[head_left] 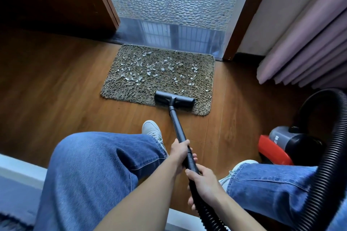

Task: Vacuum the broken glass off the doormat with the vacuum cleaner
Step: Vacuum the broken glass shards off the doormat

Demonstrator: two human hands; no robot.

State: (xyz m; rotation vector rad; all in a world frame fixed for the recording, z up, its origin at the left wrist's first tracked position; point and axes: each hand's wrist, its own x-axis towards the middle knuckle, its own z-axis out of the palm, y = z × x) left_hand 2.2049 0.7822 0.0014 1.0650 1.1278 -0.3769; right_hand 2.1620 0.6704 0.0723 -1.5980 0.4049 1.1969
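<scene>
Broken glass (150,69) is lying scattered across the upper and middle parts of the doormat (131,92), which is sitting on the wooden floor (56,90) at frame centre, just below the door threshold. I am resting the black floor nozzle (174,100) on the mat's lower edge. My left grip (180,154) is clasping the wand (175,124). My right grip (205,184), just below it, is wrapping around the spot where the ribbed hose (334,155) is joining. The red vacuum cleaner (287,142) is sitting at the right.
</scene>
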